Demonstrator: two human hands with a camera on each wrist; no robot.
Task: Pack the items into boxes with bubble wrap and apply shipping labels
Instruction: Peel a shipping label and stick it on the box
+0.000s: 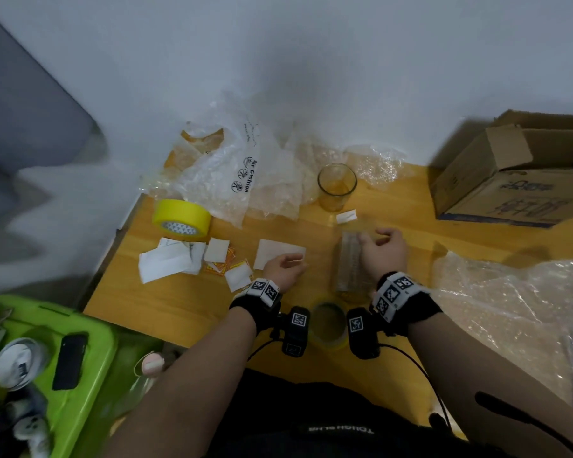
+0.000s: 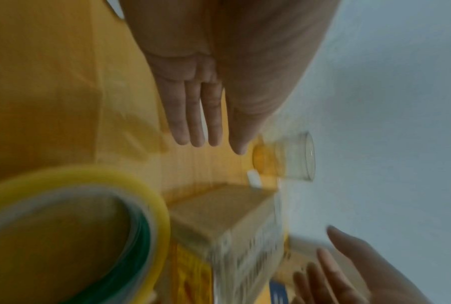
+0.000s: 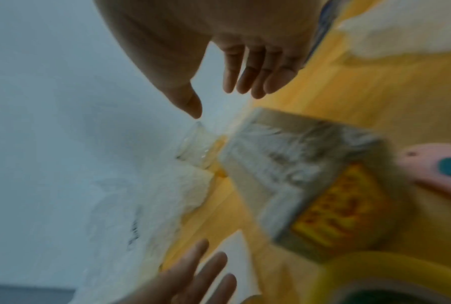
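A small brown box with a white label and a yellow sticker lies on the wooden table. My right hand hovers just over the box's right side, fingers relaxed and holding nothing; in the right wrist view the right hand is apart from the box. My left hand is left of the box with straight fingers, empty. An empty glass stands behind the box. A sheet of bubble wrap lies at the right.
A yellow tape roll sits at the left, and another tape roll is near the table's front edge. Loose labels and air cushion bags lie behind. An open cardboard box stands at the back right. A green bin stands beside the table.
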